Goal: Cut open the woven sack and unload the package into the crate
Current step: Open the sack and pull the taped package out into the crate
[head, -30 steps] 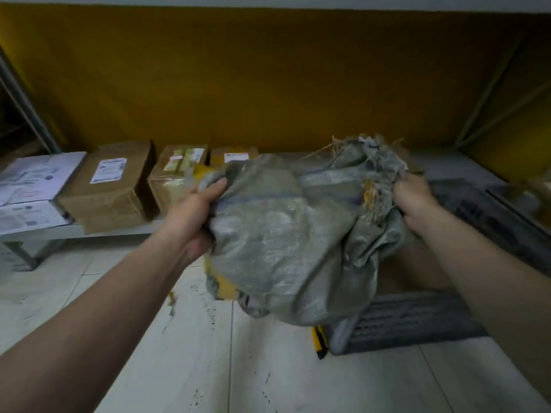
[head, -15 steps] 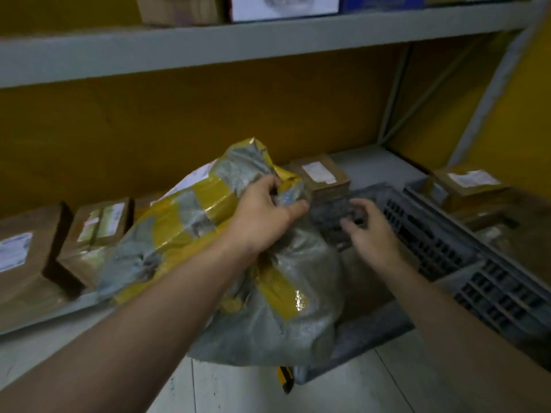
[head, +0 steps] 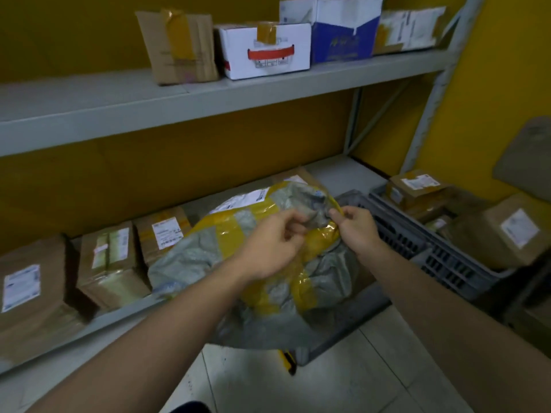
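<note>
Both hands meet at the upper end of a grey woven sack (head: 280, 281) banded with glossy yellow tape (head: 301, 293). The sack is bulky and crumpled, held up in front of the lower shelf (head: 337, 171) and above the near corner of a grey slatted crate (head: 441, 257). Whether its underside rests on anything is hidden by the sack itself.

Left hand (head: 268, 245) — fingers curled in, thumb and forefinger pinched on a fold of grey fabric near the top of the sack. Right hand (head: 356, 229) — fingers likewise closed, gripping the bunched fabric and a strip of yellow tape just beside the left hand's pinch. The two grips sit close together, a twist of sack material between them.

A white shipping label (head: 244, 201) shows on the sack's far side, partly turned away.

The crate sits to the right on the floor, a second crate (head: 378, 195) behind it, cardboard parcels (head: 417, 189) within and around them. On the lower shelf, left of the sack: a row of brown boxes (head: 110, 263) with white labels. Upper shelf (head: 179, 96) carries a taped brown box, a white box (head: 268, 50) with red markings, a blue-and-white box (head: 343, 34).

Below the sack, on the pale tiled floor (head: 313, 391), a small yellow-and-black object (head: 287, 362) pokes out — too little visible to identify.
</note>
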`<action>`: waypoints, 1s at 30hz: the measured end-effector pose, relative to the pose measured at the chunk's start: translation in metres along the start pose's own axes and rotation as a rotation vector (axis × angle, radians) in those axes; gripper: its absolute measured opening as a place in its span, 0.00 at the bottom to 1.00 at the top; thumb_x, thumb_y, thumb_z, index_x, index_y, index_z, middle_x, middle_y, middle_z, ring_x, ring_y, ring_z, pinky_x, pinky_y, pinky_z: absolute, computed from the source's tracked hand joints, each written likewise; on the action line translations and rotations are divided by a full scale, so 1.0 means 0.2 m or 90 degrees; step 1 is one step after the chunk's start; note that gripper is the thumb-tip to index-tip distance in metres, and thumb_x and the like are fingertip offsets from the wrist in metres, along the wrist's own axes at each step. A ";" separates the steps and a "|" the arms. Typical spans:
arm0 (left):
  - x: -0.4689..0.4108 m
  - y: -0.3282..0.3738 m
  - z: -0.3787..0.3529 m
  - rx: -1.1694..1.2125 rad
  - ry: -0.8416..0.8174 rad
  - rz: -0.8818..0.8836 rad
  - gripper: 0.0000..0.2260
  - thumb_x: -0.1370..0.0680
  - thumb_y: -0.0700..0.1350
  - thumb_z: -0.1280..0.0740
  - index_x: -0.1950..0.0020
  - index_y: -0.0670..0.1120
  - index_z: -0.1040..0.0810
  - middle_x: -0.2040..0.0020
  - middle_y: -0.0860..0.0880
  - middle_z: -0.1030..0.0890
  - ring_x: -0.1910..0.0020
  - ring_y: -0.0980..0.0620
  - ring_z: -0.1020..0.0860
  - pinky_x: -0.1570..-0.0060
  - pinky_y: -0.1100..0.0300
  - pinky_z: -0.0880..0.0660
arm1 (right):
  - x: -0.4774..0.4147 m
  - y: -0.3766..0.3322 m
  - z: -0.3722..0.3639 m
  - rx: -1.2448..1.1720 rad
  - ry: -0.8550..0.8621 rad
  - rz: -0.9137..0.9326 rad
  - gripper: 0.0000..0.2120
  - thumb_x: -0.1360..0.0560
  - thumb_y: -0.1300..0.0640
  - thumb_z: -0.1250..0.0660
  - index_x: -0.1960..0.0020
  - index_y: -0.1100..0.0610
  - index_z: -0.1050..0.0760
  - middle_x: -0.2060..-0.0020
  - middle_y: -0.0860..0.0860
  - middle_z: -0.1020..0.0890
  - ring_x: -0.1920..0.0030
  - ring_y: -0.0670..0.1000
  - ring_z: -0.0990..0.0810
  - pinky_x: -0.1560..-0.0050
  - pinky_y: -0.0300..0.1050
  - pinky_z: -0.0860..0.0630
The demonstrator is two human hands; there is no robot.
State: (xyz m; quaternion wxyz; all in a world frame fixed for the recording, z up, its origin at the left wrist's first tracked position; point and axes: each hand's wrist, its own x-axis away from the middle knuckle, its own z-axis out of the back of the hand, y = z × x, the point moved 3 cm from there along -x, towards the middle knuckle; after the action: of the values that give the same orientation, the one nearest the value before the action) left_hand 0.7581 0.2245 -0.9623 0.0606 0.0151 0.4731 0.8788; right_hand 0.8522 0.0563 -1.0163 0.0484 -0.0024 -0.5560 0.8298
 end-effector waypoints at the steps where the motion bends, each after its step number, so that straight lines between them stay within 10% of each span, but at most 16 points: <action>1: 0.10 -0.03 0.06 -0.101 0.044 -0.040 0.16 0.23 0.37 0.35 0.36 0.46 0.24 0.44 0.51 0.20 0.44 0.54 0.22 0.41 0.61 0.27 | 0.02 0.01 0.00 0.009 0.010 -0.008 0.14 0.23 0.48 0.34 0.61 0.57 0.20 0.63 0.55 0.16 0.58 0.56 0.18 0.50 0.55 0.22; 7: 0.52 -0.48 0.32 -0.421 0.323 0.018 0.17 0.23 0.51 0.32 0.34 0.54 0.25 0.35 0.51 0.26 0.34 0.48 0.29 0.33 0.36 0.33 | 0.06 0.06 -0.01 -0.063 0.102 -0.070 0.13 0.20 0.51 0.37 0.58 0.58 0.21 0.59 0.58 0.18 0.54 0.59 0.19 0.49 0.53 0.24; 13: 0.30 -0.65 0.50 0.027 0.417 0.222 0.23 0.28 0.70 0.36 0.50 0.52 0.22 0.44 0.48 0.23 0.39 0.43 0.25 0.40 0.41 0.25 | 0.05 0.08 0.05 -0.127 0.081 -0.109 0.09 0.18 0.56 0.39 0.53 0.55 0.22 0.54 0.58 0.18 0.49 0.60 0.20 0.43 0.58 0.22; 19: 0.14 -0.64 0.41 0.499 0.331 0.422 0.37 0.35 0.58 0.20 0.30 0.49 0.30 0.38 0.48 0.20 0.40 0.42 0.22 0.37 0.36 0.27 | 0.02 0.04 0.16 -0.100 0.139 -0.100 0.15 0.18 0.53 0.43 0.40 0.58 0.22 0.48 0.56 0.18 0.44 0.59 0.22 0.40 0.54 0.26; 26: -0.03 -0.44 0.26 0.386 0.299 0.348 0.05 0.21 0.47 0.30 0.50 0.46 0.21 0.50 0.44 0.16 0.53 0.45 0.18 0.44 0.47 0.22 | 0.07 -0.01 0.14 -0.084 0.020 -0.112 0.25 0.25 0.41 0.33 0.31 0.52 0.27 0.37 0.53 0.22 0.38 0.57 0.24 0.35 0.59 0.27; 30: -0.15 -0.32 0.21 0.390 0.322 0.299 0.05 0.19 0.44 0.33 0.54 0.47 0.23 0.55 0.46 0.18 0.57 0.49 0.20 0.47 0.51 0.22 | 0.05 0.01 0.11 0.036 0.160 -0.065 0.30 0.29 0.49 0.25 0.29 0.53 0.29 0.36 0.54 0.22 0.37 0.59 0.24 0.38 0.56 0.24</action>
State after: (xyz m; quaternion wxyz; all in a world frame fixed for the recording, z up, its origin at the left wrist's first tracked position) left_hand 0.7973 0.2907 -0.9924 -0.2647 -0.0755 0.6949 0.6643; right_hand 0.8401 0.0357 -1.0080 0.1600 -0.0766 -0.5211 0.8348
